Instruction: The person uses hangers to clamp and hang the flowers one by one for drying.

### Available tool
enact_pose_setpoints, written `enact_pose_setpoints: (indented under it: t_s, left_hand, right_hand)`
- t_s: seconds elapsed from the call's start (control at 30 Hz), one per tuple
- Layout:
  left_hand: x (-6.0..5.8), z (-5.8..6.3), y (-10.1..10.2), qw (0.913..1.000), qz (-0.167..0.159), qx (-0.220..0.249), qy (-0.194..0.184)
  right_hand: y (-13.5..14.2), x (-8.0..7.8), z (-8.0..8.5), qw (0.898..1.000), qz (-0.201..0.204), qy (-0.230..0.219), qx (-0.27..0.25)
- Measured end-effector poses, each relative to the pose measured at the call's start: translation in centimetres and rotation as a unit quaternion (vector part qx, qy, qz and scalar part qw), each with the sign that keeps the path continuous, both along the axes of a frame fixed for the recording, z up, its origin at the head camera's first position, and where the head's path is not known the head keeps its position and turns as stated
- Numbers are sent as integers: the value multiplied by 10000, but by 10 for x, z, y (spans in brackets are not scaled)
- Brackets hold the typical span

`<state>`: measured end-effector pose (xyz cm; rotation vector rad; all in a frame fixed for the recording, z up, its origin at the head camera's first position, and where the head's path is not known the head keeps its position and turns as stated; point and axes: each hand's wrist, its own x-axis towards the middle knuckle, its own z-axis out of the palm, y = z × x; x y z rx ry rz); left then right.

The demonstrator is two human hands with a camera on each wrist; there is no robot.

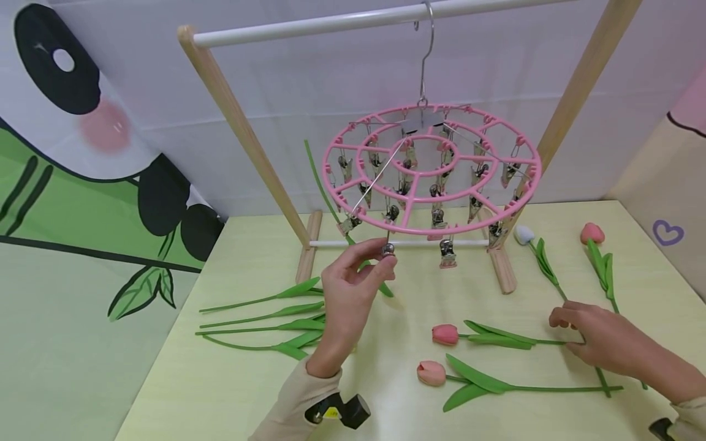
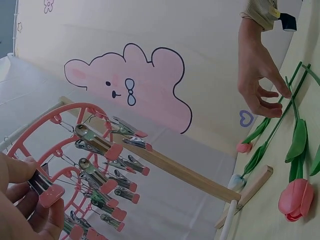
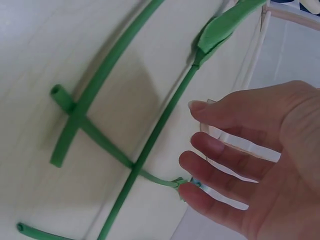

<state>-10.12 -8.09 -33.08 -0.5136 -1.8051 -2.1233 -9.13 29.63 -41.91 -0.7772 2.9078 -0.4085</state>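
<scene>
My left hand (image 1: 353, 300) pinches a metal clip (image 1: 388, 249) hanging at the front edge of a round pink clip hanger (image 1: 416, 198). In the left wrist view, that clip's pink tip (image 2: 52, 195) shows between thumb and fingers. My right hand (image 1: 607, 340) is low over the table at the stem of a pink artificial tulip (image 1: 444, 334), its fingers loosely bent. The right wrist view shows nothing between thumb and fingertips, with green stems (image 3: 155, 130) beside them. A green stem (image 1: 320, 177) slants past another clip and behind my left hand.
The hanger's hook holds onto a white rail (image 1: 309, 26) on a wooden stand (image 1: 248, 135). A peach tulip (image 1: 431, 373), a white tulip (image 1: 523, 234) and another pink tulip (image 1: 592, 233) lie on the table. Several green stems (image 1: 248, 319) lie left, heads hidden behind my left arm.
</scene>
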Motion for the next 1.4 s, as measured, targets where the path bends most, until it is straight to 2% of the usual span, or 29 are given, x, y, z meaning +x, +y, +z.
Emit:
enact_pose_setpoints:
  t_s: [0.27, 0.57, 1.0, 1.4]
  left_hand:
    - [0, -1, 0, 10000, -38, 23, 53]
    - [1, 0, -1, 9999, -102, 0, 37]
    - [1, 1, -2, 9998, -204, 60, -40]
    - [1, 1, -3, 9999, -140, -12, -8]
  right_hand:
    - [4, 3, -10, 9998, -219, 46, -1]
    - [4, 5, -17, 9992, -383, -96, 27]
    - [5, 6, -23, 9983, -376, 422, 143]
    - [5, 10, -27, 9981, -379, 470, 98]
